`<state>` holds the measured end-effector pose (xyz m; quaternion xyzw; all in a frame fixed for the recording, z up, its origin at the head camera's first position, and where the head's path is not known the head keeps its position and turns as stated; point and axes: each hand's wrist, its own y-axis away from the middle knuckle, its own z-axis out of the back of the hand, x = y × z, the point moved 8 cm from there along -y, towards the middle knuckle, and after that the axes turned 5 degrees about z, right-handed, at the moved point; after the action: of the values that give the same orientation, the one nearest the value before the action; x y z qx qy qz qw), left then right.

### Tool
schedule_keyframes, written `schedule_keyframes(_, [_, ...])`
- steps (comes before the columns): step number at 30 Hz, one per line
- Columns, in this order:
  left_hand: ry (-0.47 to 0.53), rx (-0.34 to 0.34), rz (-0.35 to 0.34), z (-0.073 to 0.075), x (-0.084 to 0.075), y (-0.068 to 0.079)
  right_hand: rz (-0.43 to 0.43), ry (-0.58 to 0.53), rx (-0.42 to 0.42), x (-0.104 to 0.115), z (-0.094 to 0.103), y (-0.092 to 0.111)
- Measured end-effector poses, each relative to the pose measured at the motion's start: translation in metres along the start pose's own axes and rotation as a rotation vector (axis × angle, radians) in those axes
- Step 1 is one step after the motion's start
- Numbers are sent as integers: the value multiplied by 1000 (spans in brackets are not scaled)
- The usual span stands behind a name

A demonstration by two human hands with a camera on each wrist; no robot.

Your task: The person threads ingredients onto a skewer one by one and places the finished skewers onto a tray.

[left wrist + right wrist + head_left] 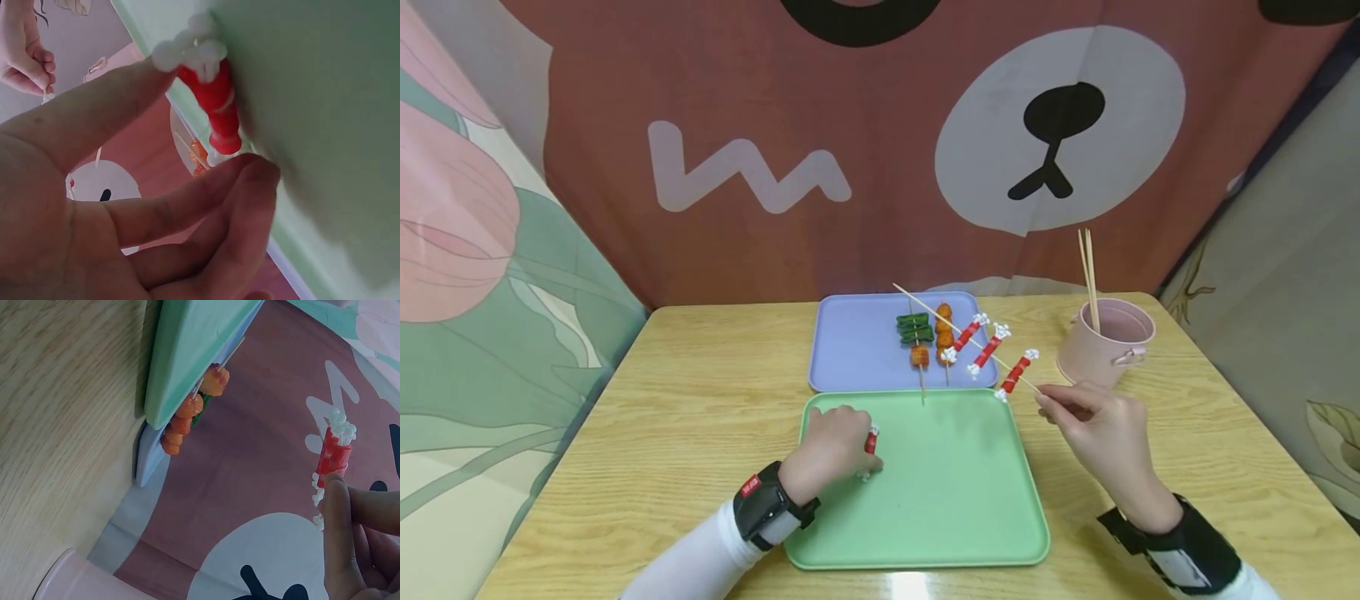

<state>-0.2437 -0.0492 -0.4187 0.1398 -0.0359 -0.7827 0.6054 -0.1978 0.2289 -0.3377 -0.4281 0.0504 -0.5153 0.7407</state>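
Over the left part of the green tray, my left hand pinches a red piece with white bone-like ends. Thumb and fingertips sit at its two ends, close to the tray surface in the left wrist view. My right hand pinches the lower end of a bamboo skewer, which slants up and left above the trays. Three similar red-and-white pieces are threaded crosswise on it. From the right wrist, those pieces overlap one another beyond the fingertips.
Behind the green tray lies a blue-purple tray bearing a skewer of green slices with an orange-brown chunk, and a skewer of orange balls. A pink bucket with bamboo skewers stands at the back right. A bear-print cloth hangs behind.
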Motion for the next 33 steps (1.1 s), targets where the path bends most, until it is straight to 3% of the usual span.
schedule_keyframes(11, [42, 20, 14, -5, 2, 2, 6, -17, -7, -1, -1, 1])
schedule_keyframes(19, [39, -10, 9, -3, 3, 0, 6, -9, 1, 2, -2, -1])
schedule_keyframes(25, [154, -115, -20, 7, 5, -3, 28, -5, -4, 4, -2, -4])
schedule_keyframes(33, [315, -295, -76, 40, 14, -1, 17, -30, -14, 4, -3, -6])
